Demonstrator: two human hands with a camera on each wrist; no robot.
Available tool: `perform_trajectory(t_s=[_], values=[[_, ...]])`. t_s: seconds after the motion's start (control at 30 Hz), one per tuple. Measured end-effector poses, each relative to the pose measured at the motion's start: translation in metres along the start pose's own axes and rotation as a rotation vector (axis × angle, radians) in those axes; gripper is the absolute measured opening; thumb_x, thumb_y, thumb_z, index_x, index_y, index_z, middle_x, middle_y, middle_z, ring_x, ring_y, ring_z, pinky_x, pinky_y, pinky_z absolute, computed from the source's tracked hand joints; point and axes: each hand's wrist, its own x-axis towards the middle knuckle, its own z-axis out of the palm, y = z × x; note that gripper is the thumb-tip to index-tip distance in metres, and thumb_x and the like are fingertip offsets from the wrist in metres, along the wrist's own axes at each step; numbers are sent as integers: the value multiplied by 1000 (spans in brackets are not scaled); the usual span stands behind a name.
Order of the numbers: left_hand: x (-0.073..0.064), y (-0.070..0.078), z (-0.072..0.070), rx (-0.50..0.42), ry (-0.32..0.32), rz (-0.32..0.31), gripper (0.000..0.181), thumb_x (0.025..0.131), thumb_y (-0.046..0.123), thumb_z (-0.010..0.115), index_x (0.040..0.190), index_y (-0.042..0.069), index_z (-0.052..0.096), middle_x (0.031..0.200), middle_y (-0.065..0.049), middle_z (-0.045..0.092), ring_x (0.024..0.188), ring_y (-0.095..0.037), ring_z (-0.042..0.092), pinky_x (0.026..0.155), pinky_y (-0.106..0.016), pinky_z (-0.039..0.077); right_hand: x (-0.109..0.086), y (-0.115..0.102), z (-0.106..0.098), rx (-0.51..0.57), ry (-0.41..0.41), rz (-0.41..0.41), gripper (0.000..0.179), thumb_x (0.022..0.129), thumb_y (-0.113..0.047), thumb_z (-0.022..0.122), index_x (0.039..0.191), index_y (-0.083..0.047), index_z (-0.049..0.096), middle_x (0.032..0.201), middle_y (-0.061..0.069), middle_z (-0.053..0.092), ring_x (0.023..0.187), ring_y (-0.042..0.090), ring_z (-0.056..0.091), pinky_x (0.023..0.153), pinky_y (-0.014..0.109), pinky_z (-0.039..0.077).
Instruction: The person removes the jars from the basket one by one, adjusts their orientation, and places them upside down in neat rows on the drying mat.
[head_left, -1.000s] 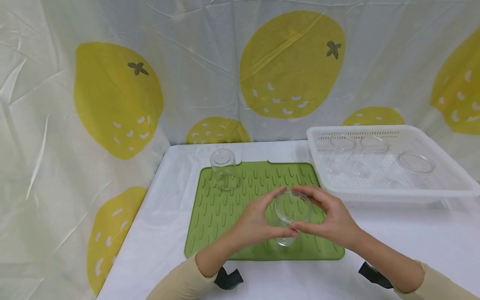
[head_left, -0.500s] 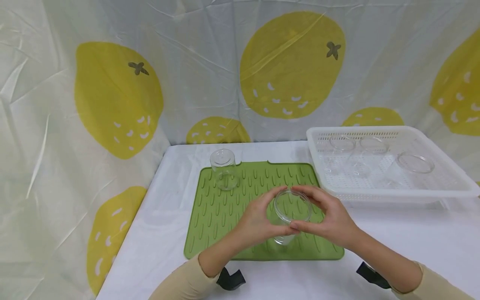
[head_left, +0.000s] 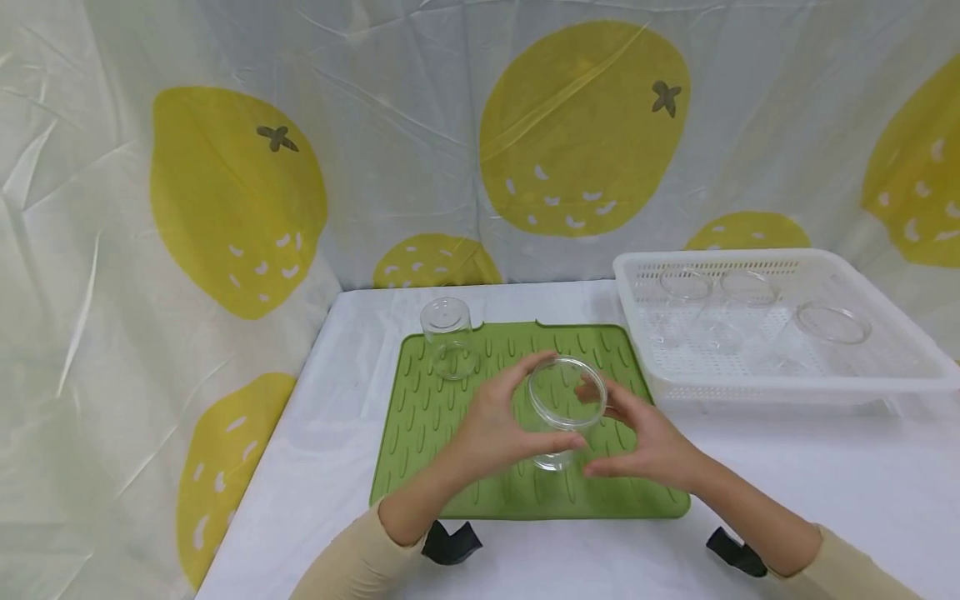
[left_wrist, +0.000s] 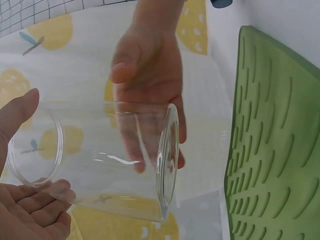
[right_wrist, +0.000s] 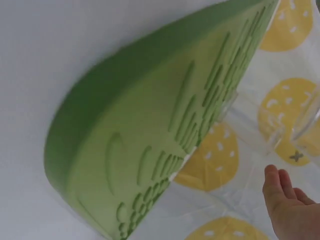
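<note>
A clear drinking glass (head_left: 558, 408) is over the front part of the green ridged mat (head_left: 420, 454), its wide rim facing up toward the head camera. My left hand (head_left: 487, 433) grips it from the left, thumb in front and fingers behind. To the right my right hand (head_left: 648, 446) is apart from the glass, thumb and fingers spread. In the left wrist view the held glass (left_wrist: 110, 155) lies across the picture, with the right hand (left_wrist: 152, 85) behind it. A second clear glass (head_left: 448, 337) stands upside down at the mat's back left corner.
At the back right, a white perforated basket (head_left: 795, 386) holds three clear glasses, one of them a glass (head_left: 832, 323) on the right. The table has a white cloth (head_left: 810, 475). A lemon-print curtain (head_left: 405, 150) hangs behind and at the left.
Both hands were around the glass; the right has let go and opened away from it. The left hand has carried the glass slightly left and back.
</note>
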Motion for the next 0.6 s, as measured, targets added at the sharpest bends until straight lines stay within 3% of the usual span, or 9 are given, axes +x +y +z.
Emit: perform_trajectory(t_s=[0.13, 0.27, 0.43, 0.6], values=[[1, 7, -5, 19, 10, 9, 90, 67, 29, 92, 144, 20, 47, 140, 10, 52, 131, -8, 44, 105, -44, 39, -1, 10, 10, 54, -2, 17, 92, 70, -11, 88, 147, -8, 39, 134, 13, 54, 124, 18, 51, 102, 24, 39], [1, 12, -8, 35, 10, 10, 90, 66, 30, 92, 144, 21, 47, 140, 11, 52, 131, -8, 43, 104, -43, 39, -1, 14, 19, 65, -7, 21, 87, 72, -13, 88, 145, -8, 41, 135, 13, 55, 125, 19, 51, 104, 29, 39], [2, 18, -9, 38, 18, 30, 89, 66, 28, 92, 143, 23, 47, 139, 12, 52, 131, -8, 43, 104, -43, 40, 0, 13, 24, 61, -8, 16, 86, 73, -16, 88, 145, -13, 42, 136, 7, 55, 125, 16, 51, 105, 41, 40], [2, 21, -9, 23, 20, 43, 89, 67, 27, 92, 143, 24, 47, 139, 13, 52, 132, -9, 42, 105, -45, 39, 1, 12, 26, 76, -18, -2, 84, 73, -14, 87, 144, -4, 42, 139, 17, 52, 125, 14, 50, 100, 58, 39]])
